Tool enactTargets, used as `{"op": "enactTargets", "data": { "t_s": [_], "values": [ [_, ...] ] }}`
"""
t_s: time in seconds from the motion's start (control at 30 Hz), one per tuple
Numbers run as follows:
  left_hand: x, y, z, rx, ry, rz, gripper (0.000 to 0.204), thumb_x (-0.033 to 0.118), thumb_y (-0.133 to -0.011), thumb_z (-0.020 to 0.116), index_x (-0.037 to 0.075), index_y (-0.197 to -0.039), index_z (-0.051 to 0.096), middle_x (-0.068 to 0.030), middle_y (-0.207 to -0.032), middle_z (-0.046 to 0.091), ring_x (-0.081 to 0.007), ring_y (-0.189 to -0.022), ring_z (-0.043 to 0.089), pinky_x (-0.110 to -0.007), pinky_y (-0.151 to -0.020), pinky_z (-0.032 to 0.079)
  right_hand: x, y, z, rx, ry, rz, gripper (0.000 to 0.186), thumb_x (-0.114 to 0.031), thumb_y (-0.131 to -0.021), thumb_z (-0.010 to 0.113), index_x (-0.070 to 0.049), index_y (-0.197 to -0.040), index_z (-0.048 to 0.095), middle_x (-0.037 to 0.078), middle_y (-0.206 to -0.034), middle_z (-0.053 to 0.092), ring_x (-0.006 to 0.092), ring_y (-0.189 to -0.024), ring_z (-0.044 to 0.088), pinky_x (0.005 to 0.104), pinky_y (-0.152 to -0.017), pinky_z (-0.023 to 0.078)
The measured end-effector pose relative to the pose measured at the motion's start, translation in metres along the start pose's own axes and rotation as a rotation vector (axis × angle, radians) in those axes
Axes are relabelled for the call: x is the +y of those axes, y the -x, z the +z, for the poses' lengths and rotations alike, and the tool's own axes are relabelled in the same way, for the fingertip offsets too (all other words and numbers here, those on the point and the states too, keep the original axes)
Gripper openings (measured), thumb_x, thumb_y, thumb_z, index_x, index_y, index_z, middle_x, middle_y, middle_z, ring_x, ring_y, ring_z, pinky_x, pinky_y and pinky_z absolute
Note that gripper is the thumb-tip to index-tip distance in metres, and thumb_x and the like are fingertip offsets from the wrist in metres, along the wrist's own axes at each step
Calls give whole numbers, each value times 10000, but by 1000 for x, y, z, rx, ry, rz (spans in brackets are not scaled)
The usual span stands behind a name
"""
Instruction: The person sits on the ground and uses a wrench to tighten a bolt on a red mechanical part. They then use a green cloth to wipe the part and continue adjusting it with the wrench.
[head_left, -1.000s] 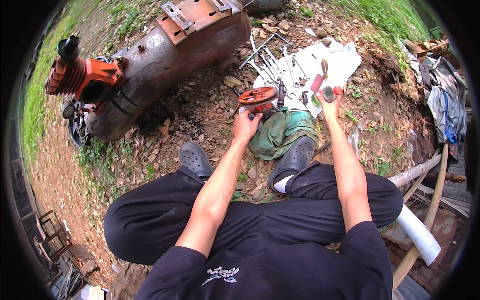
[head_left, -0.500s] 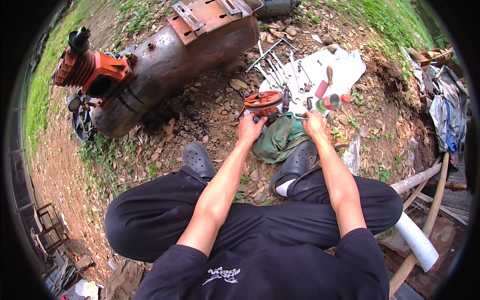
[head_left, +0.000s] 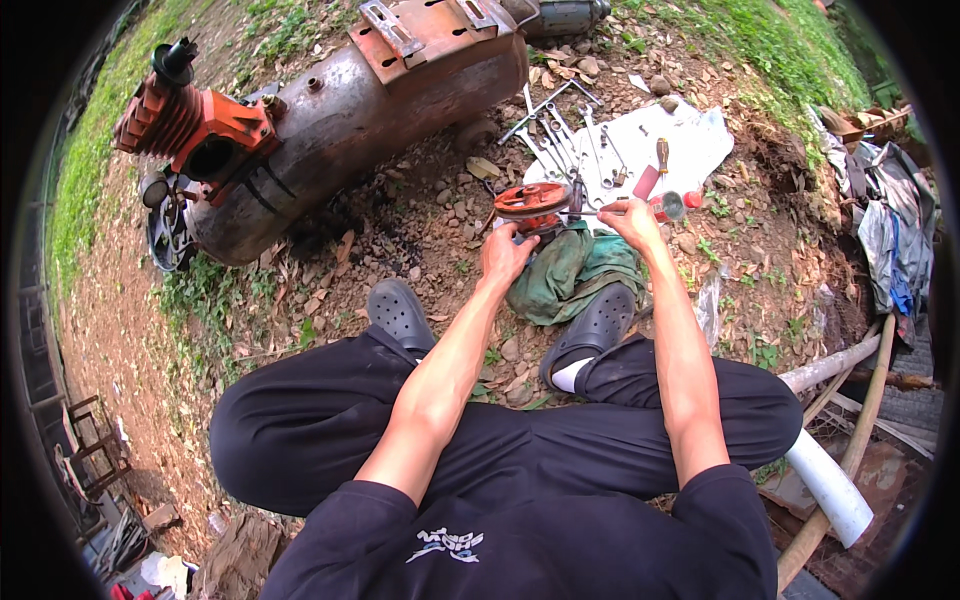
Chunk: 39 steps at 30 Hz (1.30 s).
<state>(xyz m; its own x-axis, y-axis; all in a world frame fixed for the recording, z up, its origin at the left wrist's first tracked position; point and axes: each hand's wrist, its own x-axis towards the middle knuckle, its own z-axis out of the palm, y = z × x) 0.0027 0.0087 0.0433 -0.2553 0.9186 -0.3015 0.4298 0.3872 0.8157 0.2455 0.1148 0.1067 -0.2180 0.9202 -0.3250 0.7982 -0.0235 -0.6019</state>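
My left hand (head_left: 508, 255) is closed round the underside of an orange part with a spoked pulley wheel (head_left: 532, 200) on top. My right hand (head_left: 632, 224) pinches a thin metal tool (head_left: 582, 212), which points left at the orange part. Whether its tip touches that part, I cannot tell. Below and between both hands a crumpled green cloth (head_left: 570, 278) lies against my right shoe. Just beyond my right hand are a red-capped bottle (head_left: 672, 205) and a screwdriver (head_left: 662, 153) with an amber handle.
Several wrenches (head_left: 590, 140) lie on a white sheet (head_left: 690, 135) ahead. A rusty tank (head_left: 370, 120) with an orange compressor head (head_left: 215, 140) stands at the far left. Stones and leaves cover the dirt. Poles and a white pipe (head_left: 830, 487) lie at the right.
My right hand has risen from beside the green cloth, and its thin tool now points at the orange part. My left hand keeps its hold. The view has shifted slightly.
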Motion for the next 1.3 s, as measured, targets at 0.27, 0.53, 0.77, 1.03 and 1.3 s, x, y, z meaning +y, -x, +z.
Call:
{"op": "enactTargets", "data": {
  "t_s": [0.27,0.53,0.77,1.03,1.3],
  "values": [
    [6,2,-1,-15,-2,-49,372,354,-788,758,149,-1096,722,-186,-1014,710,-344,-973,673,-437,-836,510,-10,2,85,165,-333,-181,245,-209,-851,733,-32,-1006,664,100,-924,707,212,-896,674,338,-801,516],
    [10,2,-4,-24,-1,-124,433,386,-755,793,139,-1104,729,-181,-1103,697,-310,-1046,664,-416,-877,504,2,6,78,586,-800,78,236,-259,-969,562,-33,-933,505,69,-622,615,113,-502,586,258,-470,455],
    [15,2,-3,-23,-16,-121,426,389,-755,789,149,-1102,731,-170,-1093,702,-312,-1027,669,-422,-867,508,1,17,80,276,-859,31,289,-271,-987,544,-4,-986,654,70,-662,644,100,-525,592,238,-469,459],
    [11,0,-6,-27,-23,-119,392,395,-753,783,176,-1076,745,-164,-1060,712,-322,-984,682,-437,-836,521,-25,23,88,262,-352,-174,251,-246,-874,702,-13,-968,706,91,-774,720,182,-728,693,308,-666,532],
    [12,-3,-2,-40,-11,-184,447,405,-724,822,148,-1082,746,-140,-1038,719,-264,-951,687,-396,-827,509,-2,7,86,379,-306,-163,265,-243,-916,653,10,-969,710,121,-741,709,152,-658,673,301,-616,523]
  ]
}}
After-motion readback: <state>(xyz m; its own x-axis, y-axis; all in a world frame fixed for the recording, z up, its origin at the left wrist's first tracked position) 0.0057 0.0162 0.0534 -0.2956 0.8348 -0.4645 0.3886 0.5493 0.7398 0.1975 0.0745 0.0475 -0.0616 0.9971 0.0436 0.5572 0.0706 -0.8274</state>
